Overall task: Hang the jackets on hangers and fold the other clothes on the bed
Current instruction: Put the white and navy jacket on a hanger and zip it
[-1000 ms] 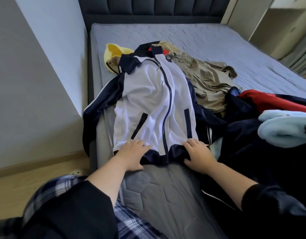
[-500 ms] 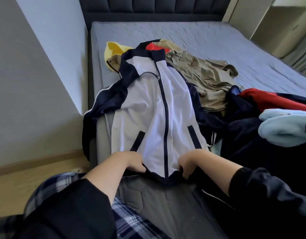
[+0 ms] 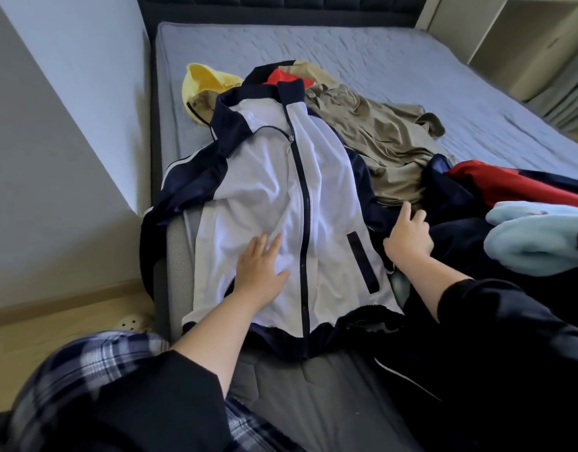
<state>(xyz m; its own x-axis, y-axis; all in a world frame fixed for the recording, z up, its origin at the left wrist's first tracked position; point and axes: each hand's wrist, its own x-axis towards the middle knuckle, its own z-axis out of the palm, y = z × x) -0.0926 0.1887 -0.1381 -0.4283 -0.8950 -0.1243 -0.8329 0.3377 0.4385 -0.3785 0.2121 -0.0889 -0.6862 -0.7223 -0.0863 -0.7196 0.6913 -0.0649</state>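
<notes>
Grey quilted bed (image 3: pixel 411 76), near edge: white-and-navy jacket (image 3: pixel 326 190) lies front up, zipped, collar toward the headboard. Left hand (image 3: pixel 259 272) rests flat on the jacket's white front, left of the zip, fingers straight and slightly apart. Right hand (image 3: pixel 408 241) touches dark fabric at the jacket's right edge, fingers loosely bent, nothing clamped. Khaki garment (image 3: pixel 379 135) lies beside the jacket's right shoulder.

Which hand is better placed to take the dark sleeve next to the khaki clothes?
Probably the right hand: it is right at the dark sleeve, beside the khaki clothes. The left hand lies flat on the white front of the jacket, on the other side of the zipper.
</notes>
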